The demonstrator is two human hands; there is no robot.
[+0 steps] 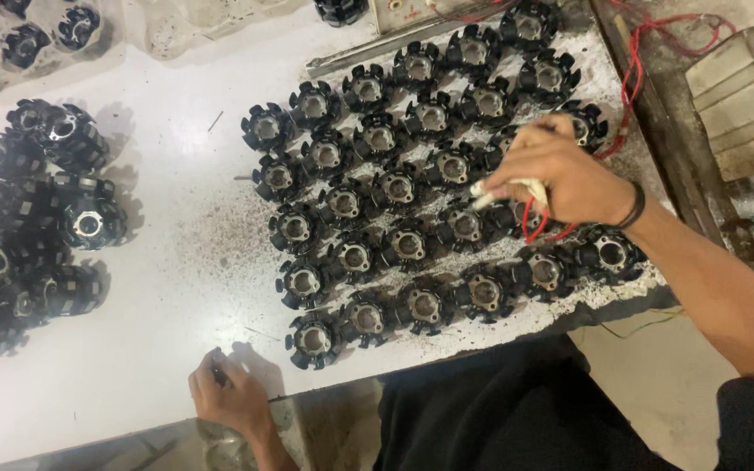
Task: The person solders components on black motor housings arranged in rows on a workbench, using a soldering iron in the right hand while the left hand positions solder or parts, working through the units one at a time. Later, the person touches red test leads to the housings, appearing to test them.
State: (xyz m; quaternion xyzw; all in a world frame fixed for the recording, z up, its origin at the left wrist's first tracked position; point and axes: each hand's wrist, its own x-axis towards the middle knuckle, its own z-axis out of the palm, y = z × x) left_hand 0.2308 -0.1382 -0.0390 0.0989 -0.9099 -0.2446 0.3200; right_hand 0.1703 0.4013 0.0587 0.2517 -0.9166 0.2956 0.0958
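Observation:
Several black toothed round metal cores (394, 187) with grey centre holes lie flat in rows on the white table (176, 262). My right hand (560, 170) hovers over the right side of the rows, pinching a small whitish tool (503, 190) with red wires (534, 222) looping below it. A dark band circles that wrist. My left hand (229, 397) rests at the table's near edge, fingers curled around a small dark object I cannot make out, just left of the nearest core (313, 338).
A loose heap of the same black cores (32, 235) sits at the left. More cores lie in a clear bag (19, 39) at the top left. Red cable (647, 52) runs along the table's right edge, beside cardboard (743, 96).

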